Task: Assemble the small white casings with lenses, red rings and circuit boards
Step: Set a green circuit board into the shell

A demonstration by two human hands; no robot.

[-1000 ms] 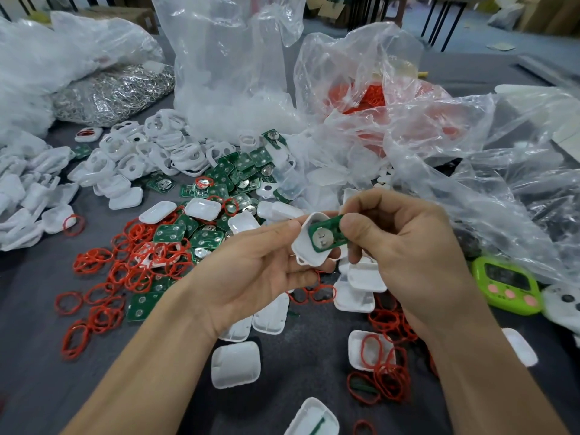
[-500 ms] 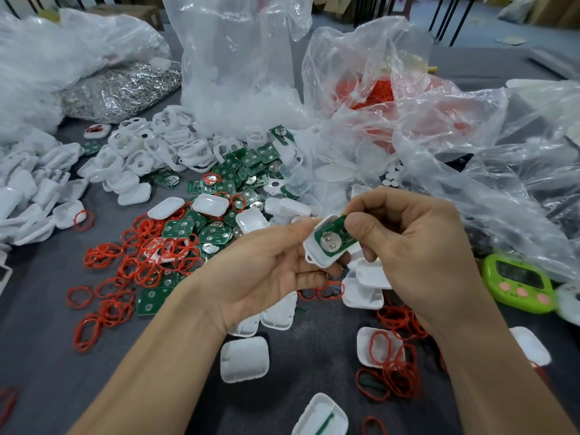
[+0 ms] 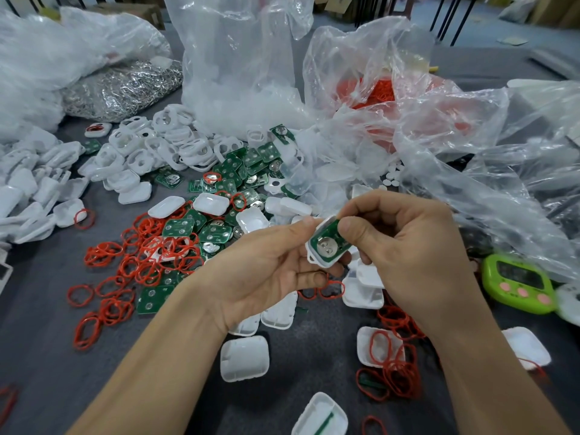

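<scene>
My left hand holds a small white casing between thumb and fingers at the centre of the view. A green circuit board with a round silver contact lies inside the casing. My right hand pinches the board's upper right end, thumb on top. Loose green circuit boards and red rings lie piled on the grey table to the left. White casing halves lie scattered below and around my hands.
Clear plastic bags crowd the back and right; one holds red rings. A bag of silver metal parts sits back left. White frames are heaped at the left. A green timer rests at the right.
The board has gone from tilted above the casing to lying down inside it, with my right thumb over its end. Both hands stay close together.
</scene>
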